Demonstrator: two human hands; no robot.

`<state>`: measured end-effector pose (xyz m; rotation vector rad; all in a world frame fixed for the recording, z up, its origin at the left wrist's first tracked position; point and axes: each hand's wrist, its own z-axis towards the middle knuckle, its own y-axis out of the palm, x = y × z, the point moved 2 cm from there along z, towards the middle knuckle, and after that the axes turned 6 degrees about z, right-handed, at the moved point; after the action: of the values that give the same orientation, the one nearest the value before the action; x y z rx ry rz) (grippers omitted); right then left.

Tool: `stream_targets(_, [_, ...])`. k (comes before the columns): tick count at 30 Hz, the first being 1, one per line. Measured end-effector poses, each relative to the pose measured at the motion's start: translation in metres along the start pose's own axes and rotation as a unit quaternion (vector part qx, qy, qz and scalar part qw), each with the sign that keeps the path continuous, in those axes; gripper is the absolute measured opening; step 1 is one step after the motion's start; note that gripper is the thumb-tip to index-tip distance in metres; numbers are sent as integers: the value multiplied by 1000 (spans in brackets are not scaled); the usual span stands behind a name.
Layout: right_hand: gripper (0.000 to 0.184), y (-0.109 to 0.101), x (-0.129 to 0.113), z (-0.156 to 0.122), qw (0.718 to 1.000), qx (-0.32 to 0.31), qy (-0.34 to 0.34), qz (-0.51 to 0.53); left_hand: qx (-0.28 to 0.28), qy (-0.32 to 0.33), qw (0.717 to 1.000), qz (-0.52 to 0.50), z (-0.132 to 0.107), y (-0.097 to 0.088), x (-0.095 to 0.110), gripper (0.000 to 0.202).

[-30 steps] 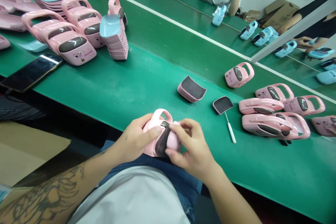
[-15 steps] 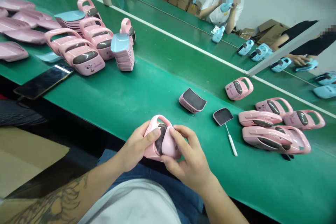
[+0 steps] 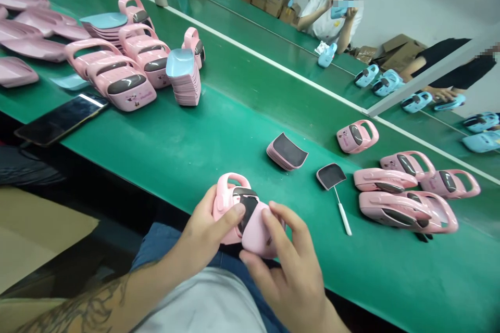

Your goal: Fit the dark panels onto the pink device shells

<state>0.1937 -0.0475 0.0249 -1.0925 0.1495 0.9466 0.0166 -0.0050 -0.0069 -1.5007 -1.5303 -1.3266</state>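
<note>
My left hand (image 3: 207, 231) is closed around a pink plastic housing with a loop handle (image 3: 224, 203), its thumb resting near the dark recess in the front. In my right hand (image 3: 299, 265) is a smooth pink curved cover (image 3: 255, 231), pinched between thumb and fingers. The cover sits askew over the right part of the housing, and part of the dark recess shows beside it. Whether the two pieces touch along the hidden edge I cannot tell. Both are held above the front edge of the green table (image 3: 219, 130).
Beyond my hands lie a stack of dark-faced covers (image 3: 289, 151), a single cover (image 3: 330, 175) and a white-handled thin tool (image 3: 344, 218). Several pink housings (image 3: 406, 208) stand right. Left are more housings (image 3: 121, 83), stacked covers (image 3: 186, 86) and a phone (image 3: 62, 118). People work across the table.
The pink cover has shifted right and down relative to the housing, with my right hand moving along. The housing has turned slightly, and its handle shows more openly.
</note>
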Motion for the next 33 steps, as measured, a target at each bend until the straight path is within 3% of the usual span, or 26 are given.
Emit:
stream_targets(3, [67,11,2,-7,999,13,33,5,46,3,999,16,-3,0,-4,56])
stream_targets(7, [69,15,9,-5,998,-10,0,55,68,16,997,18,-6,1,-8,57])
stream_targets(13, [71,6,20,4,992,-54,-57,100,11,17,1000,-2,-11,3,-12,56])
stream_targets(19, [74,-30,15,3,997,-46,-50,45,-43,11,999,-31,-12,4,-13,58])
stream_targets(21, [68,-43,7,0,998,-12,-6,58,-43,-2,999,-29,-12,4,-14,59])
stream_targets(24, [54,-55,-3,-8,985,117,68,103,-29,-12,999,-9,-12,4,-16,62])
stream_targets(26, [51,-54,-4,-14,976,170,73,112,-24,-9,1000,9,-13,3,-18,65])
stream_targets(33, [56,-18,10,-23,995,13,-41,95,10,29,999,33,-17,8,-18,60])
